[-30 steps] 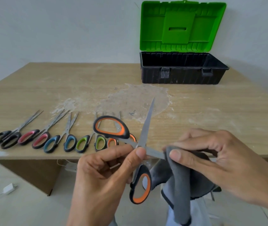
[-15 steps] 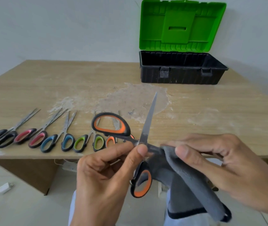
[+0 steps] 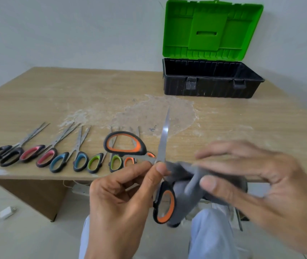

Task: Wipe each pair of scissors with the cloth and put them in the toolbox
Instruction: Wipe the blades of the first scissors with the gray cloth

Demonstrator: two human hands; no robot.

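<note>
My left hand pinches a large pair of orange-and-black scissors at the pivot, held spread wide in front of the table's near edge. One blade points up and away, and one handle loop hangs below. My right hand, blurred, holds a grey cloth against the other blade, which the cloth hides. The black toolbox with its green lid raised stands at the table's far right. A row of smaller scissors lies along the near edge: black, pink, blue, green and orange.
The wooden table has a pale worn patch in the middle. A white wall runs behind the toolbox. Below the table a white power strip and a white plug lie on the floor. My knees in light trousers are under my hands.
My right hand has spread its fingers and shifted right along the blade with the cloth, now bunched near the pivot. The scissors stay in my left hand, tilted slightly more upright.
</note>
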